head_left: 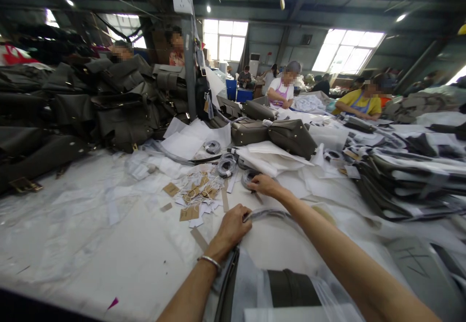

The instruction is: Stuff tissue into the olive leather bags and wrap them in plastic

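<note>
My left hand (pixel 233 226), a bangle at its wrist, has its fingers curled round the left side of a plastic-wrapped bag handle (pixel 271 212). Below it lies the dark olive bag (pixel 291 288), partly covered by white wrapping and cut off by the lower edge of the view. Farther out, my right hand (pixel 264 185) is closed at the near edge of a coiled strap in clear plastic (pixel 248 177). Its fingertips are partly hidden. Another coiled strap (pixel 226 165) rests just left of it, beside a heap of brown and white hang tags (pixel 198 188).
Dark bags (pixel 120 118) are piled high at the left, by a metal post (pixel 190 69). Two bags (pixel 293 135) sit on white paper ahead. Stacked wrapped bags (pixel 407 181) stand at the right. Co-workers (pixel 282 89) work across the white table (pixel 120 263).
</note>
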`<state>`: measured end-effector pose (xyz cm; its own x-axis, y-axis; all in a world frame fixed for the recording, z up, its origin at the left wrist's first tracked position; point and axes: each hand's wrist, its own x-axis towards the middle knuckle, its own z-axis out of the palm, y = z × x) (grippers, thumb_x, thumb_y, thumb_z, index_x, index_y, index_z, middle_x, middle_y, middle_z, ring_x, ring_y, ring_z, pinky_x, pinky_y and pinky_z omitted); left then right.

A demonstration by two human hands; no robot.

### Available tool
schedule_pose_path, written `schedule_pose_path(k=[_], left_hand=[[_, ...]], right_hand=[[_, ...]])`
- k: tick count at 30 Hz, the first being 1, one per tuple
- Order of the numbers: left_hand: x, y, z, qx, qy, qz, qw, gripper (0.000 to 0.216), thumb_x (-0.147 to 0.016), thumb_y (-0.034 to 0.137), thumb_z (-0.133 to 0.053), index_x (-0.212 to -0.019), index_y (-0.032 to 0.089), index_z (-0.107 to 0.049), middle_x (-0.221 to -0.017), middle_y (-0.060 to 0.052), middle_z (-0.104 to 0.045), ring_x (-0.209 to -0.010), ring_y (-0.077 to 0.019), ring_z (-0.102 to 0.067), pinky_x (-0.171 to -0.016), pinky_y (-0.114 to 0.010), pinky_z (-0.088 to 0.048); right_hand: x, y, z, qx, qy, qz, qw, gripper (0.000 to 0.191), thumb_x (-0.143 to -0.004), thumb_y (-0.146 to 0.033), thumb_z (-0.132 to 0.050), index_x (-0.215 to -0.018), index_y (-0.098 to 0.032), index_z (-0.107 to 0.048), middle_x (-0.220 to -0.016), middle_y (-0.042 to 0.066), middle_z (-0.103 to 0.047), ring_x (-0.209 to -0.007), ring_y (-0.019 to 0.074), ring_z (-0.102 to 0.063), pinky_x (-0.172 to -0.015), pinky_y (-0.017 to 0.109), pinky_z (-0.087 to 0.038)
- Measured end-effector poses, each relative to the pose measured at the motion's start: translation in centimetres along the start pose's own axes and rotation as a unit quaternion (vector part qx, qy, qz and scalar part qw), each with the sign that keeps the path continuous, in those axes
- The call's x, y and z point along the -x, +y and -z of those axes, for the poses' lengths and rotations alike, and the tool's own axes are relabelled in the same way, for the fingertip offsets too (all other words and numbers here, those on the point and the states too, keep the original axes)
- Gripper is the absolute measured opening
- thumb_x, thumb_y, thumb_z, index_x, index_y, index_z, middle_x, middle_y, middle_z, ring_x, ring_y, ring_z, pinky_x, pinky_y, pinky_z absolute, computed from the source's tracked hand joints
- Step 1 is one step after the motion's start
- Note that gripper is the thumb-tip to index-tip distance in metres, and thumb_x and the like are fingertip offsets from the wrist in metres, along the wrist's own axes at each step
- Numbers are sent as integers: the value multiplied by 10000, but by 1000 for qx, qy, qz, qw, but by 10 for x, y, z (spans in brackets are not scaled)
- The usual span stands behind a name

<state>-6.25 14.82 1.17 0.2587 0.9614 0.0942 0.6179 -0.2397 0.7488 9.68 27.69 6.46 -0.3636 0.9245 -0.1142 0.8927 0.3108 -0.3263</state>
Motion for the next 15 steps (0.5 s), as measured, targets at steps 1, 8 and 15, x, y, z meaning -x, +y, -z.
schedule_pose_path(k=[1,8,15], left_hand=[[0,0,0,0,0,-1,1000,273,-740,124,-539,-933,203,-716,-877,-26,-637,-837,-169,-598,-786,-257,-443],[-1,-3,-1,1,8,-6,1000,292,-744,128,-554,-983,189,-712,-929,-41,-664,-873,-181,-611,-812,-271,-456],[-1,-6,-4,8,11,-10,1000,287,-738,135,-560,-975,195,-710,-952,-40,-673,-895,-184,-612,-827,-275,-461]], right_hand=[[8,0,3,5,15,-6,1000,297,-898,-424,-576,-867,-173,-731,-861,62,-722,-791,191,-651,-705,256,-449],[89,-10,37,40,118,70,990,400,-1001,-431,-408,-830,-183,-669,-944,58,-644,-791,157,-582,-751,272,-406],[149,-5,23,61,40,202,977,204,-904,-317,-621,-753,-189,-669,-828,45,-660,-828,191,-597,-863,330,-412]])
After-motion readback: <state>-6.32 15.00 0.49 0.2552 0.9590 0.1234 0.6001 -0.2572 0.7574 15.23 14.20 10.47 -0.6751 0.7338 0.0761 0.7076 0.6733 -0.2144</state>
